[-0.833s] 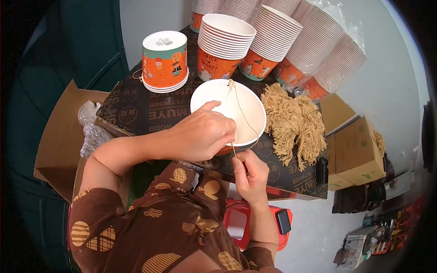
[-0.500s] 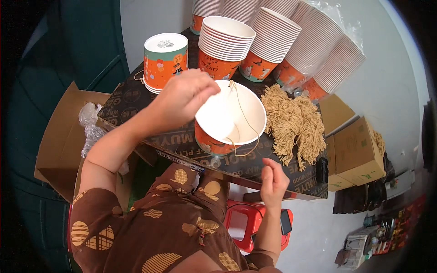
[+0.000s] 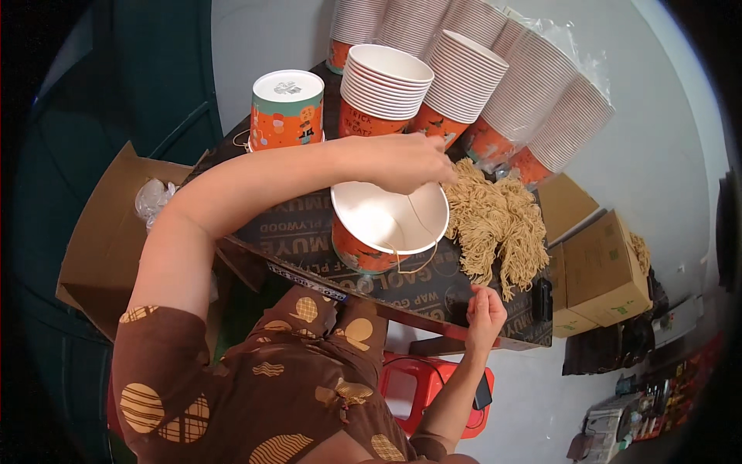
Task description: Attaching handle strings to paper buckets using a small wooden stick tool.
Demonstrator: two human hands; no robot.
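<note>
A round paper bucket (image 3: pixel 390 224), white inside and orange outside, stands upright on the dark tabletop in front of me. A thin tan cord (image 3: pixel 425 268) loops over its near rim, and another length runs up its inner wall. Stretched across the bucket's far rim, my left hand (image 3: pixel 413 161) has its fingers curled at the edge of a heap of tan cords (image 3: pixel 498 224). What those fingers hold, if anything, is hidden. My right hand (image 3: pixel 485 313) is closed in a loose fist by the table's near edge, below the heap, with nothing showing in it.
An upside-down bucket (image 3: pixel 287 116) sits at the back left. Nested bucket stacks (image 3: pixel 386 85) line the back, some in clear plastic (image 3: pixel 533 85). Cardboard boxes stand left (image 3: pixel 100 232) and right (image 3: pixel 607 267) of the table (image 3: pixel 294 224). A red stool (image 3: pixel 417 387) is below.
My left hand has moved right, from the bucket's left rim across its far side to the cord heap. My right hand has shifted slightly right and down. The bucket stays upright.
</note>
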